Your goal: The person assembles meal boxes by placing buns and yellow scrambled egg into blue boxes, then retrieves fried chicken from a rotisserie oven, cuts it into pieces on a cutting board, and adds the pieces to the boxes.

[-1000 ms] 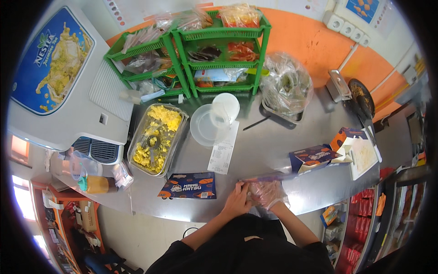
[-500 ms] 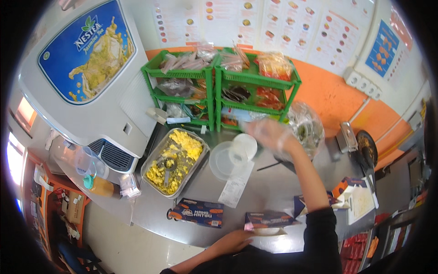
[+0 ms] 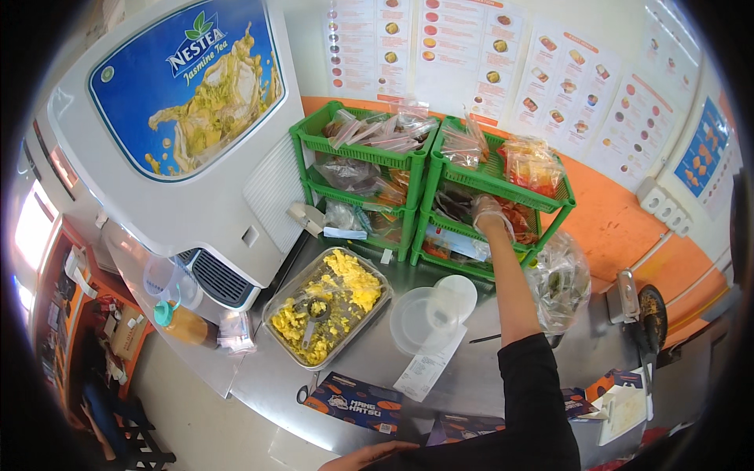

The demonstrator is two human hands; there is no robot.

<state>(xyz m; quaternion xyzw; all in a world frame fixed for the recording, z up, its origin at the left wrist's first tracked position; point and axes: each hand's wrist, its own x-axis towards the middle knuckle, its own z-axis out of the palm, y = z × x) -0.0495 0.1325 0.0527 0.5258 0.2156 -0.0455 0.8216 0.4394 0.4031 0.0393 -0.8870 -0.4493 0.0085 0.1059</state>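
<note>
My right hand [image 3: 488, 215], in a clear plastic glove, reaches into the middle tier of the right green rack [image 3: 503, 193]. It is among bags of dark and red-orange packets, and its fingertips are hidden there. Low in the view, my left hand [image 3: 375, 454] is partly covered by my dark sleeve, near a purple printed carton [image 3: 463, 429]; its grip is not clear. Between my arms and the rack lie a translucent round tub [image 3: 412, 322], a white round lid [image 3: 462, 293] and a paper slip [image 3: 428, 370].
A metal tray [image 3: 276, 339] of chopped yellow egg with a scoop [image 3: 316, 315] stands to the left. Nearby are a flat purple carton [image 3: 353, 404], a bottle [image 3: 184, 323] and a drink dispenser [image 3: 259, 212]. At right are a plastic bag [image 3: 559, 275] and a cutting board [image 3: 622, 414].
My right hand has moved from above the white lid up into the rack's middle tier. My left hand has drawn lower in the view. The whole view has shifted leftward.
</note>
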